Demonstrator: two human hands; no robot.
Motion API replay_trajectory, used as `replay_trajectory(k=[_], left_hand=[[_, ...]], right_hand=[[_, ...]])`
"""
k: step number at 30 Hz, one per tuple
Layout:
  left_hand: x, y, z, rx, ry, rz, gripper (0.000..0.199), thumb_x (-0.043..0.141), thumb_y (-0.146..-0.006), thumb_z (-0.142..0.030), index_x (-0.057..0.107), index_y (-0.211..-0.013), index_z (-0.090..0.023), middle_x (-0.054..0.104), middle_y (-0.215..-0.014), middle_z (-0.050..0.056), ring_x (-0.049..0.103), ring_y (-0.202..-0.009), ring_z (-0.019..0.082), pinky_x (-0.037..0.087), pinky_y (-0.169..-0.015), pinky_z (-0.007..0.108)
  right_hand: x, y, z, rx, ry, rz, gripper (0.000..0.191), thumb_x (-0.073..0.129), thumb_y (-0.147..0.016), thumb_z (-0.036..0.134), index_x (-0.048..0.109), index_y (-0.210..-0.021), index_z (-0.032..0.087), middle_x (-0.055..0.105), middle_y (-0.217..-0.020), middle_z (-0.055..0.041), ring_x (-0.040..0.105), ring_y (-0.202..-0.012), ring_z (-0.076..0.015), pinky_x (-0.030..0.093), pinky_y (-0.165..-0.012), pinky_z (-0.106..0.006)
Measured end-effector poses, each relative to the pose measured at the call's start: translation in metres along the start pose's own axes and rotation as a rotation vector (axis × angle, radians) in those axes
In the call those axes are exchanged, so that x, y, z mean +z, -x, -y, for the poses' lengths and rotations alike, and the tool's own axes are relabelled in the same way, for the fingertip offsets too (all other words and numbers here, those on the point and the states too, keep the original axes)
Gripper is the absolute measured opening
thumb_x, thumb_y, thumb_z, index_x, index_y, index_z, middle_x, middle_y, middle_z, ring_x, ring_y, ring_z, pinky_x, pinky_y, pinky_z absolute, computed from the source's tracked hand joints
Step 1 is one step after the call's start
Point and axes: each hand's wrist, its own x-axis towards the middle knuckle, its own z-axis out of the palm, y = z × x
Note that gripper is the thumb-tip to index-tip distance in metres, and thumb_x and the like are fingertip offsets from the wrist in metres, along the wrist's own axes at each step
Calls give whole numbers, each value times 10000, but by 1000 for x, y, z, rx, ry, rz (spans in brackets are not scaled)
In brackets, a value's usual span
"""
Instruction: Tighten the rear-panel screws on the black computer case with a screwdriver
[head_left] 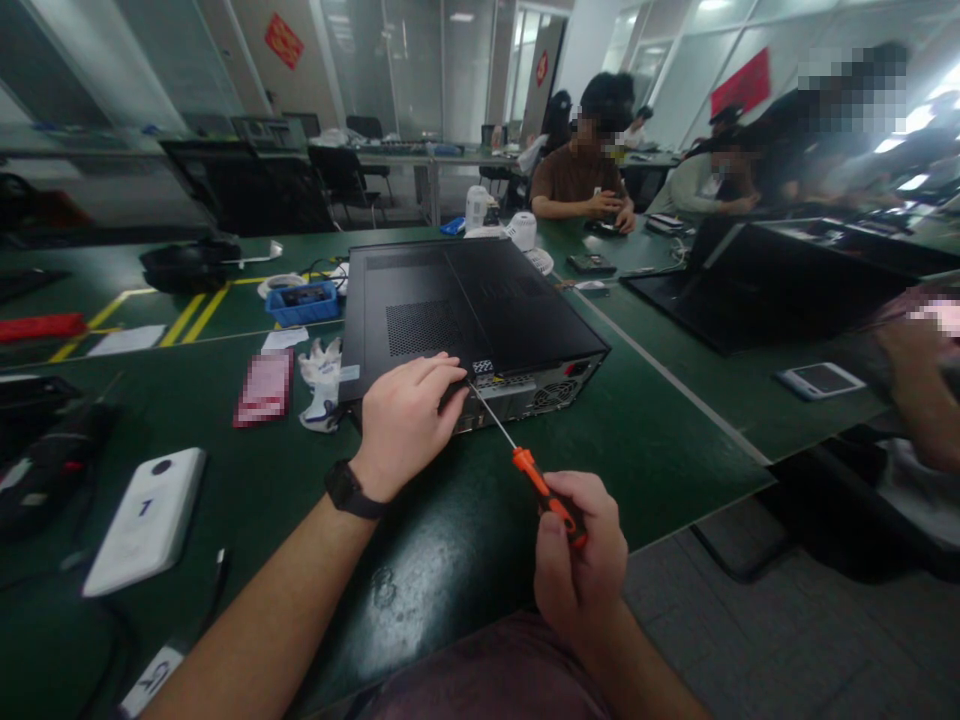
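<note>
A black desktop computer case (480, 290) lies flat on the green table, its rear panel (517, 398) with ports and a fan grille facing me. My left hand (409, 415), with a black watch on the wrist, rests at the case's near top edge. Its thumb and fingertips come together beside the screwdriver's tip; whatever lies between them is too small to make out. My right hand (585, 550) grips the orange and black handle of a screwdriver (529, 468). The thin shaft slants up to the rear edge, its tip touching or very close to it.
Left of the case are a white glove (322, 385), a blue bin (302, 303) of parts and a white power bank (146, 520). A power drill (52, 450) lies farther left. On the right are a phone (821, 380), a black open panel (757, 280) and a co-worker's arm (919, 380). Another person (585, 180) sits opposite.
</note>
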Motion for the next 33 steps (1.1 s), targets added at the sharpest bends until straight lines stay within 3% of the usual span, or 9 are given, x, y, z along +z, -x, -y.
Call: replay_trajectory(k=[5, 10, 16, 23, 28, 33], left_hand=[[0, 0, 0, 1, -2, 4, 144, 659, -951, -243, 716, -1080, -210, 777, -1195, 63, 723, -1157, 258, 586, -1003, 463], [-1, -1, -1, 9, -6, 2, 142, 655, -951, -238, 715, -1076, -210, 778, -1193, 67, 728, -1144, 265, 588, -993, 469], [-1, 0, 0, 12, -7, -1, 138, 662, -951, -244, 713, -1073, -204, 777, -1187, 63, 723, -1152, 257, 581, -1005, 451], [0, 0, 0, 12, -23, -1, 137, 676, -932, -227, 713, -1061, -201, 779, -1180, 70, 730, -1133, 267, 591, -972, 453], [0, 1, 1, 8, -14, 2, 142, 676, -936, -231, 709, -1072, -208, 777, -1188, 62, 725, -1145, 263, 586, -985, 455], [0, 0, 0, 12, -10, -7, 138, 678, -935, -233, 710, -1067, -205, 779, -1184, 63, 729, -1135, 262, 587, -981, 446]], right_hand=[[1, 4, -1, 79, 49, 1, 317, 503, -972, 175, 570, -1279, 216, 653, -822, -8, 629, -622, -148, 528, -569, -285], [2, -2, 4, 22, 64, -32, 323, 565, -922, 191, 569, -1244, 214, 695, -980, -59, 691, -748, -178, 571, -640, -312], [0, 1, 2, 117, 83, 1, 263, 558, -968, 221, 590, -1229, 214, 704, -853, -21, 666, -617, -148, 530, -550, -266], [1, -8, 7, 23, 113, -54, 276, 556, -934, 179, 571, -1209, 202, 694, -985, -62, 711, -800, -181, 589, -689, -311], [0, -3, 4, 107, 137, -9, 222, 518, -999, 208, 597, -1205, 226, 701, -821, -7, 674, -622, -144, 541, -573, -260], [1, -7, 10, 64, 126, -15, 273, 546, -960, 223, 559, -1231, 203, 718, -960, -56, 716, -763, -171, 586, -665, -288]])
